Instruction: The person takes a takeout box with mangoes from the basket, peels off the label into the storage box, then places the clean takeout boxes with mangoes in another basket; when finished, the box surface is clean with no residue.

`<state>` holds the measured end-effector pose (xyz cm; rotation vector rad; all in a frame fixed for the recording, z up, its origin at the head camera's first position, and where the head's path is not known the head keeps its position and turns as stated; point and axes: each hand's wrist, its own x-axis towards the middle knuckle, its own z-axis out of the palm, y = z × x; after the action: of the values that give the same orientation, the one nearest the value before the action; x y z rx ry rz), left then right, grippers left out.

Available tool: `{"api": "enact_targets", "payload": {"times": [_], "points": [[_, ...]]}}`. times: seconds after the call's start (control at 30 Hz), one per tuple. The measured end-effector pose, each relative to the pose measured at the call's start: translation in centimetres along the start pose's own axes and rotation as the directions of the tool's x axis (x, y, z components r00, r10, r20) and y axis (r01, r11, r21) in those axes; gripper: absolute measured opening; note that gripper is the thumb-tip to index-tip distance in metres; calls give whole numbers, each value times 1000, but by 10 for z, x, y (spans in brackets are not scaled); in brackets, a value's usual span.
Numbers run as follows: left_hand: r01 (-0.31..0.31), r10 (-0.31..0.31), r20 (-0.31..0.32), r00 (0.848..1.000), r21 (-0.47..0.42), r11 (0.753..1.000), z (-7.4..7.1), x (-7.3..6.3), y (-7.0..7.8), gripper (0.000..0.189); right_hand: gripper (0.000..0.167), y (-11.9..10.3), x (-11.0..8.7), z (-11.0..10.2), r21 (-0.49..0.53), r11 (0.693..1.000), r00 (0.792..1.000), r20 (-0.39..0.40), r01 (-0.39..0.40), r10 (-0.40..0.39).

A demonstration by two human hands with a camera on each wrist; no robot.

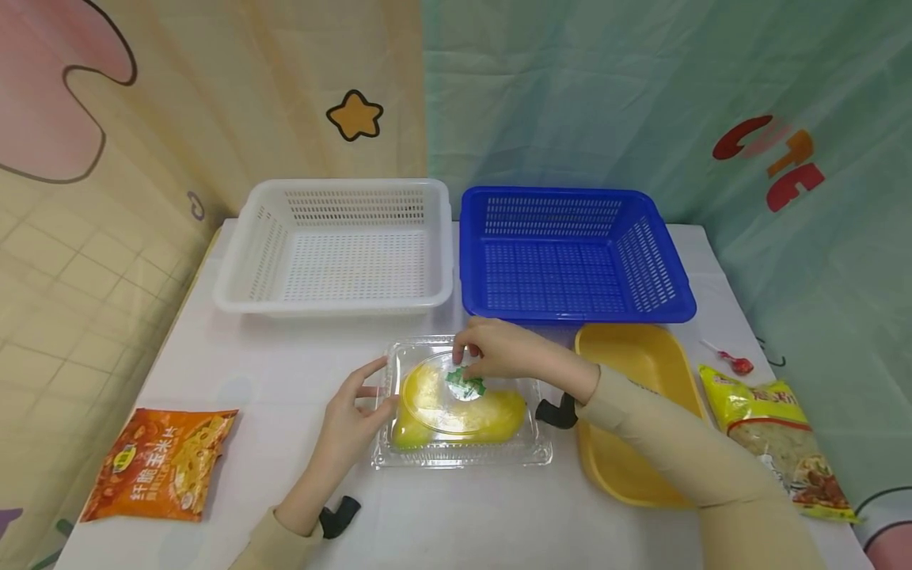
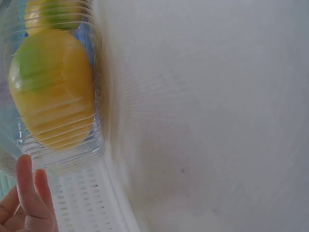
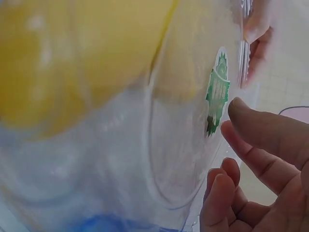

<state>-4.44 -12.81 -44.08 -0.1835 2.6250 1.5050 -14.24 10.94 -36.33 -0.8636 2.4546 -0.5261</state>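
Clear plastic box (image 1: 463, 413) sits midway between the left and right edges of the tabletop (image 1: 285, 356); left hand (image 1: 349, 417) wide beside it, right hand (image 1: 501, 348) narrow at its green sticker (image 1: 465, 388), pinching or not, I can't tell.

Clear, glossy plastic is shown by the container (image 1: 463, 457), smooth plastic by the yellow tub (image 1: 641, 356), creased cloth by the backdrop (image 1: 570, 95).

Left of the clear rectangular plastic box (image 1: 463, 456), the orange foil snack bag (image 1: 160, 467) reads 纤脆玉米片. The yellow printed plastic bag (image 1: 780, 443) right of the box and the green-and-white sticker (image 1: 465, 388) on it bear illegible print. Beyond the box, rightward, the green cloth curtain (image 1: 769, 63) shows C, T, E.
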Motion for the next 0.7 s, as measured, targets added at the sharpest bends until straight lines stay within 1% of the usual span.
{"api": "enact_targets", "payload": {"times": [0.17, 0.4, 0.57, 0.7], "points": [[1, -1, 2, 1000, -10, 1000, 0, 0, 0, 62, 15, 2, 1, 3, 5, 1000, 1000, 2, -14, 14], [-13, 13, 1, 1000, -5, 1000, 0, -1, -1, 61, 14, 6, 4, 12, 26, 999, 998, -57, -38, 40], [-20, 20, 2, 1000, -2, 1000, 0, 0, -1, 61, 14, 8, 4, 14, 46, 998, 996, -78, -33, 37], [-21, 21, 0, 1000, -3, 1000, 0, 0, -1, 61, 15, 9, 2, 15, 48, 999, 996, -85, -13, 17]]}}
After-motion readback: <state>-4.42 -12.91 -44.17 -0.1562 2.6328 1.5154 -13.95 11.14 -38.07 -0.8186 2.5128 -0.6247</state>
